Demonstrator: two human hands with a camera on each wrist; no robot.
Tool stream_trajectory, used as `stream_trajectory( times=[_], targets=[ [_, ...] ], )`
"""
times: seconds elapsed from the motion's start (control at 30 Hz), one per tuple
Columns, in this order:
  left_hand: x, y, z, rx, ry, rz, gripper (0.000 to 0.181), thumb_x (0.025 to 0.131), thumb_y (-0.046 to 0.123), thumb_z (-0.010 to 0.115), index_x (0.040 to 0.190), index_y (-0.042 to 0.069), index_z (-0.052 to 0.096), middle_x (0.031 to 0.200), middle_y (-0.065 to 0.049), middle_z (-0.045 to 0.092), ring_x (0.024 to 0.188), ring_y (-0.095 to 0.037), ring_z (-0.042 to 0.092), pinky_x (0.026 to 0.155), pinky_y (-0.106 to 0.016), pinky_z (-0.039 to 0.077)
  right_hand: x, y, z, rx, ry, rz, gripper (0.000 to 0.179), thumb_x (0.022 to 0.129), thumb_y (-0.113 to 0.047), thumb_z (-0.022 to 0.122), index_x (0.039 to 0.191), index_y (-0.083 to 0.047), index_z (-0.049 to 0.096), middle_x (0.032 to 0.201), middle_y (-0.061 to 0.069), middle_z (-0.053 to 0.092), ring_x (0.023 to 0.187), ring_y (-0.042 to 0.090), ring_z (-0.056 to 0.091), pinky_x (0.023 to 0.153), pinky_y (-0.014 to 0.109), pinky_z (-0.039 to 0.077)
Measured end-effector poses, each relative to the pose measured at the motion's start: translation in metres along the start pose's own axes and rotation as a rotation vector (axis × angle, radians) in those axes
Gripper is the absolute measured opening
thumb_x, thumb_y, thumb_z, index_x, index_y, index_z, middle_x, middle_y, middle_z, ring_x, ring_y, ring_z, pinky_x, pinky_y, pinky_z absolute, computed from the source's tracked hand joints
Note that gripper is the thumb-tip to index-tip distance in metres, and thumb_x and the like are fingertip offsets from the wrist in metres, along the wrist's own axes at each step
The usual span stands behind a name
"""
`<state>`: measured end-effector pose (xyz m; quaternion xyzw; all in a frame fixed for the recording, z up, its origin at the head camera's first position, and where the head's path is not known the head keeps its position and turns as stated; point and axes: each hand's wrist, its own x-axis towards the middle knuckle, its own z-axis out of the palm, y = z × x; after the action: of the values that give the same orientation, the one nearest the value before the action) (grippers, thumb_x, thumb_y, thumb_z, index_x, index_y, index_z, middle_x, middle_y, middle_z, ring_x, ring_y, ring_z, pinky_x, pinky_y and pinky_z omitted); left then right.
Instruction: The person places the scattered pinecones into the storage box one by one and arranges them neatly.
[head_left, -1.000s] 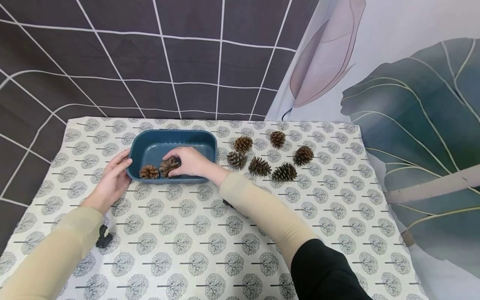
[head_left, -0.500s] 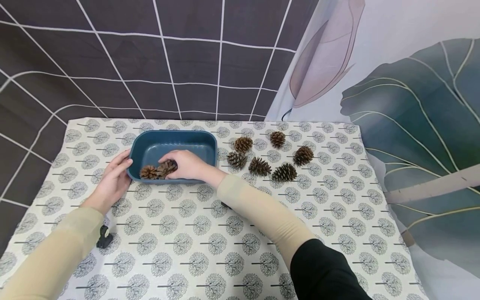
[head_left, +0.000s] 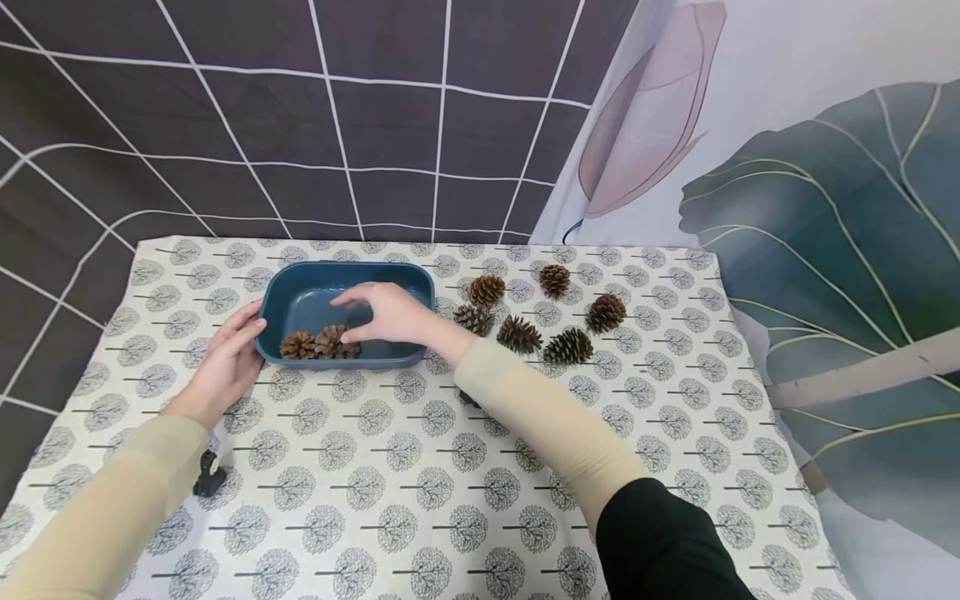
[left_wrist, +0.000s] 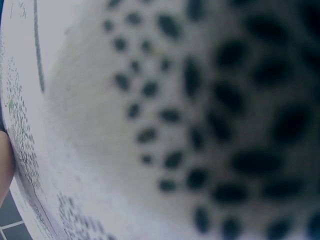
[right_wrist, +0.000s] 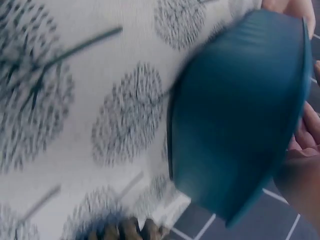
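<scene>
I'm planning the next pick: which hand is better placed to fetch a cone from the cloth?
Probably the right hand: it appears to hold nothing, over the tub, and is nearer the loose cones. The left hand is at the tub's opposite end, farther from them.

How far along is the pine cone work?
Done, apparently: two cones lie in the tub. In hand: no cone is gripped; the right hand is open over the tub, perhaps touching one cone, while the left hand rests against the tub's end. Remaining, probably: six cones on the cloth.
</scene>
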<state>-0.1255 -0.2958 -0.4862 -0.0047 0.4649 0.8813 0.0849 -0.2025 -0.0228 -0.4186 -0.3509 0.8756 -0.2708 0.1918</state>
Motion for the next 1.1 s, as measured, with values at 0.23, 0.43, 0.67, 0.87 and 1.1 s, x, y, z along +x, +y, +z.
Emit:
stream_trajectory(
  times=[0.23, 0.43, 0.67, 0.87, 1.1],
  targets=[
    [0.0, -0.001, -0.001, 0.006, 0.003, -0.009, 0.038, 0.111, -0.003, 0.046, 0.133, 0.016, 0.068, 0.132, 0.007, 0.073, 0.118, -0.006, 0.068, 0.103, -0.017, 0.053, -0.016, 0.015, -0.024, 0.068, 0.077, 0.005, 0.059, 0.094, -0.027, 0.083, 0.147, -0.013, 0.061, 0.15, 0.006, 0.066, 0.139, 0.021, 0.062, 0.124, 0.034, 0.044],
    [-0.001, -0.001, -0.002, 0.011, 0.009, -0.018, 0.038, 0.111, -0.003, 0.046, 0.133, 0.018, 0.069, 0.132, 0.008, 0.074, 0.118, -0.006, 0.068, 0.102, -0.017, 0.054, -0.03, 0.029, -0.043, 0.132, 0.122, 0.038, 0.056, 0.096, -0.023, 0.081, 0.147, -0.009, 0.061, 0.15, 0.01, 0.065, 0.141, 0.027, 0.06, 0.126, 0.034, 0.043],
    [0.0, 0.0, -0.004, 0.002, 0.005, -0.02, 0.038, 0.111, -0.003, 0.046, 0.133, 0.018, 0.069, 0.132, 0.009, 0.073, 0.118, -0.006, 0.069, 0.102, -0.017, 0.054, -0.044, 0.046, -0.06, 0.137, 0.175, 0.049, 0.054, 0.097, -0.021, 0.08, 0.146, -0.008, 0.062, 0.15, 0.01, 0.065, 0.14, 0.025, 0.061, 0.126, 0.036, 0.044],
    [0.0, 0.001, -0.002, -0.019, 0.005, -0.029, 0.038, 0.11, -0.003, 0.046, 0.131, 0.018, 0.07, 0.131, 0.008, 0.074, 0.117, -0.006, 0.069, 0.102, -0.017, 0.054, -0.057, 0.06, -0.071, 0.144, 0.221, 0.058, 0.053, 0.095, -0.016, 0.082, 0.143, -0.005, 0.064, 0.149, 0.012, 0.066, 0.138, 0.027, 0.063, 0.124, 0.035, 0.046],
    [0.0, 0.001, -0.003, -0.033, -0.004, -0.027, 0.037, 0.11, -0.004, 0.046, 0.13, 0.017, 0.071, 0.129, 0.006, 0.075, 0.115, -0.007, 0.071, 0.101, -0.018, 0.054, -0.076, 0.075, -0.087, 0.142, 0.254, 0.089, 0.053, 0.094, -0.014, 0.082, 0.143, -0.002, 0.063, 0.148, 0.015, 0.065, 0.14, 0.03, 0.061, 0.126, 0.037, 0.044]
  ],
)
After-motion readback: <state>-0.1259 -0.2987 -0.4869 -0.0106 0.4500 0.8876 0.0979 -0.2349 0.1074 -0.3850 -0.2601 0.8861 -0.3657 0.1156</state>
